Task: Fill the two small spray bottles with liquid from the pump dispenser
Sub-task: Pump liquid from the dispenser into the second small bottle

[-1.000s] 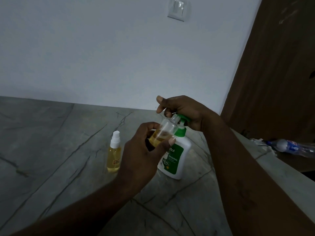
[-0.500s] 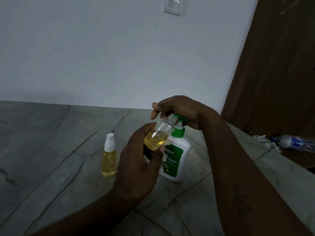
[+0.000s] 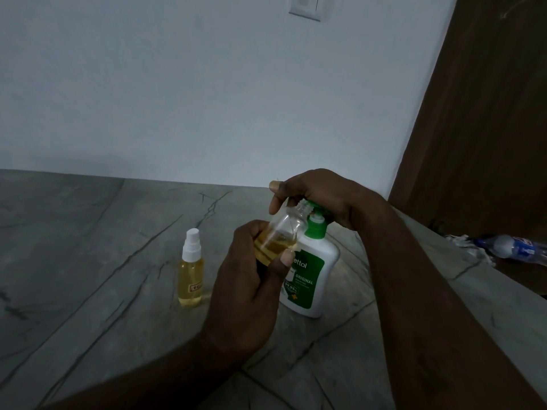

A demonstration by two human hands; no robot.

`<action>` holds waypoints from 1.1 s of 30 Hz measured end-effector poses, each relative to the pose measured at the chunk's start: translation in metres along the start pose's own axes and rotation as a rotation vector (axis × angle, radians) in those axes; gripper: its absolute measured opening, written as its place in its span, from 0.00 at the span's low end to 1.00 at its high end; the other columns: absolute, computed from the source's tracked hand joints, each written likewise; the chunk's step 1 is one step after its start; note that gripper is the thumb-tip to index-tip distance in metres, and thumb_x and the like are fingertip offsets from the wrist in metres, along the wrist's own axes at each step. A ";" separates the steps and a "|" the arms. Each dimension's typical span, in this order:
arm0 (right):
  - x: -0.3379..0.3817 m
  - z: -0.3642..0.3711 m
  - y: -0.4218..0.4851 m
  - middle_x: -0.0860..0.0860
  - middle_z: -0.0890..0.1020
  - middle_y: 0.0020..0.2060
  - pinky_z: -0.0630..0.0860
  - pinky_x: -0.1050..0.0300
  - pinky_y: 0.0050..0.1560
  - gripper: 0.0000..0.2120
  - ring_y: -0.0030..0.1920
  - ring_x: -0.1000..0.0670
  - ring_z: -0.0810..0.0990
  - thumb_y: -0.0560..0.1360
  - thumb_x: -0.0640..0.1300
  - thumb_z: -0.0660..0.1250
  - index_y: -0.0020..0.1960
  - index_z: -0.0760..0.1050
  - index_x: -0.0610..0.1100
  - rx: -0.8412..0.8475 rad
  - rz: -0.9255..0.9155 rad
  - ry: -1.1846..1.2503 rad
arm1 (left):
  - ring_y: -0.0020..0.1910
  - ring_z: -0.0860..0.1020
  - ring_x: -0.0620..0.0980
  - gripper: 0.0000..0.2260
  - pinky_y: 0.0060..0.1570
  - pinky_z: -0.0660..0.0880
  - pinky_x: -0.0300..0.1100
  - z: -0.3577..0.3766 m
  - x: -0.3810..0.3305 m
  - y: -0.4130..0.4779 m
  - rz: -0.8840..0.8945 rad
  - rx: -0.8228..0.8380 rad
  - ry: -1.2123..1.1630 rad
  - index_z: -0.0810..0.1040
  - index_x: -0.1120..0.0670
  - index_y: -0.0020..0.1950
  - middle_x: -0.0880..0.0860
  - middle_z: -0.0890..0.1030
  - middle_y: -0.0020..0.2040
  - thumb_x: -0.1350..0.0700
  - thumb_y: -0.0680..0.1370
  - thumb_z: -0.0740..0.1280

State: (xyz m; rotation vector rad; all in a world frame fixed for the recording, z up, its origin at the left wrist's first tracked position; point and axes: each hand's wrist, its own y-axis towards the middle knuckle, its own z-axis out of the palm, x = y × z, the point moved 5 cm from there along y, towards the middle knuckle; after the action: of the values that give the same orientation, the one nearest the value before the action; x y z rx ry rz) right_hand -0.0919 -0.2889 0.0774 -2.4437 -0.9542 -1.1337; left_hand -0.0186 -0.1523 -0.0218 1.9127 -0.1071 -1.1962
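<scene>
Head view, items as they lie:

1. My left hand [image 3: 248, 279]: fingers curled around the lower body of the open bottle [image 3: 279, 235], thumb [image 3: 285, 260] pressed flat on its front, the other fingers wrapped behind. The grip is closed on the bottle, which is off the counter and tilted, its threaded neck leaning up and right toward the pump spout.

2. Open bottle: clear, uncapped, yellow liquid pooled in roughly its lower half.

3. My right hand [image 3: 319, 196]: laid over the green pump head of the dispenser [image 3: 312, 273], palm down, fingers bent over the top, index finger [image 3: 278, 186] reaching left past the bottle's neck. The pump head is mostly hidden beneath it; I cannot tell how far it is pressed.

4. Dispenser: white with a green label, upright on the counter [image 3: 88, 261], just behind and right of the held bottle.

5. Capped bottle [image 3: 191, 276]: white spray top on, nearly full of yellow liquid, upright on the counter, left of my left hand and not touching it
</scene>
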 end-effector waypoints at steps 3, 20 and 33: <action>-0.001 -0.001 -0.002 0.48 0.79 0.36 0.71 0.50 0.44 0.22 0.37 0.47 0.75 0.78 0.57 0.67 0.49 0.85 0.38 -0.022 -0.006 0.002 | 0.47 0.81 0.42 0.12 0.42 0.74 0.29 0.001 -0.002 0.000 0.011 0.014 -0.024 0.69 0.47 0.63 0.45 0.81 0.47 0.45 0.82 0.61; 0.001 -0.019 -0.005 0.52 0.77 0.30 0.69 0.54 0.38 0.30 0.33 0.52 0.72 0.72 0.72 0.65 0.38 0.84 0.45 -0.377 -0.084 0.298 | 0.36 0.82 0.45 0.14 0.33 0.76 0.34 0.007 0.000 0.001 -0.053 0.034 -0.221 0.71 0.46 0.62 0.45 0.82 0.44 0.39 0.82 0.60; -0.002 -0.010 -0.001 0.53 0.77 0.28 0.66 0.59 0.32 0.14 0.26 0.55 0.70 0.72 0.55 0.75 0.38 0.84 0.44 -0.308 -0.052 0.106 | 0.31 0.81 0.44 0.20 0.29 0.74 0.36 0.011 -0.001 -0.003 -0.088 0.087 -0.196 0.72 0.48 0.60 0.48 0.83 0.39 0.35 0.79 0.60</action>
State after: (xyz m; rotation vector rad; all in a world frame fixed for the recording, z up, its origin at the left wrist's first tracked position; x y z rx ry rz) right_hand -0.0993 -0.2946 0.0824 -2.5713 -0.8718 -1.5119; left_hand -0.0281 -0.1566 -0.0248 1.8872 -0.1832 -1.4586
